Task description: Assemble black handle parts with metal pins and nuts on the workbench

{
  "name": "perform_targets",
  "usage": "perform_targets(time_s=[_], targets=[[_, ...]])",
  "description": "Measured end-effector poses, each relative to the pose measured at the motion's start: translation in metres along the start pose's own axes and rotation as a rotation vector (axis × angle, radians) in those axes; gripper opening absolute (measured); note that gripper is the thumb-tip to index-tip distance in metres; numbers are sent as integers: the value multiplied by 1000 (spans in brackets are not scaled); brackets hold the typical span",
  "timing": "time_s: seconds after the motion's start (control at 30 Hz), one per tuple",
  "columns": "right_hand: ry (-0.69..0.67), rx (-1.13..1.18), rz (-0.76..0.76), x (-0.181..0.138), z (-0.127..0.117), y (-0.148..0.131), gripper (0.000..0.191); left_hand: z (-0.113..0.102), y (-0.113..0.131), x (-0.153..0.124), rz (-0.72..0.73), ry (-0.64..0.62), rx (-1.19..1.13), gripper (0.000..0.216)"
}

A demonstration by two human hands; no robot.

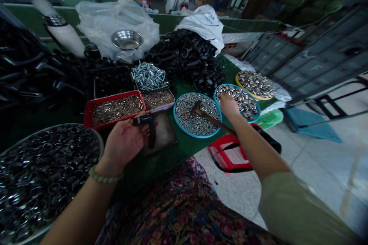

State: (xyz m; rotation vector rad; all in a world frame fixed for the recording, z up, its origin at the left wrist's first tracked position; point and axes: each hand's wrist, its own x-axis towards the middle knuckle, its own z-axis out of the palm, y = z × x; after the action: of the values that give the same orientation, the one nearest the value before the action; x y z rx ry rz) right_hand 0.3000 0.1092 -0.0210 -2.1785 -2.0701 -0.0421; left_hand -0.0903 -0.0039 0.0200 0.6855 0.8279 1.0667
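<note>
My left hand point(125, 141), palm turned up, holds a black plastic part point(148, 122) with a curved arm, above a flat metal block point(163, 134). My right hand point(228, 105) reaches into a blue-rimmed tray point(257, 116) of shiny metal cylinders point(241, 99); its fingertips are among them, and whether they grip one is hidden. Between my hands stands a round blue tray point(198, 136) of small metal nuts. A hammer point(205, 115) lies across it, its handle running toward my right forearm.
Left of the block are a red tray point(115, 123) of pins, silver screws point(149, 76) and a large tub point(99, 138) of black rings. Black parts point(192, 53) are heaped behind. A yellow tray point(254, 96) stands far right, a red stool-like item point(227, 155) below the table edge.
</note>
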Motion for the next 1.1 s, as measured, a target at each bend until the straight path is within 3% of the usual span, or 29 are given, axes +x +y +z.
perform_targets(time_s=[0.07, 0.17, 0.27, 0.43, 0.5, 0.63, 0.73, 0.83, 0.97, 1.1], targets=[[-27, 36, 39, 19, 1, 20, 30, 8, 1, -1, 10, 79, -156, 44], [-25, 139, 45, 31, 4, 34, 27, 19, -9, 3, 110, 299, -143, 48], [109, 308, 99, 31, 4, 42, 28, 24, -20, 9, 162, 398, -126, 61], [362, 675, 406, 29, 6, 57, 7, 24, -30, 10, 198, 373, -132, 67], [420, 796, 491, 29, 9, 59, 14, 24, -33, 10, 186, 379, -110, 67], [564, 980, 567, 32, 14, 57, 12, 25, -33, 7, 168, 422, -100, 63], [644, 1027, 586, 34, 14, 55, 21, 25, -30, 4, 122, 441, -135, 47], [671, 1033, 597, 32, 12, 53, 19, 26, -26, 2, 62, 420, -179, 27], [661, 958, 592, 26, 6, 48, 14, 24, -26, 1, 41, 413, -206, 26], [498, 882, 532, 21, -2, 43, 15, 24, -30, -1, 73, 415, -147, 32]])
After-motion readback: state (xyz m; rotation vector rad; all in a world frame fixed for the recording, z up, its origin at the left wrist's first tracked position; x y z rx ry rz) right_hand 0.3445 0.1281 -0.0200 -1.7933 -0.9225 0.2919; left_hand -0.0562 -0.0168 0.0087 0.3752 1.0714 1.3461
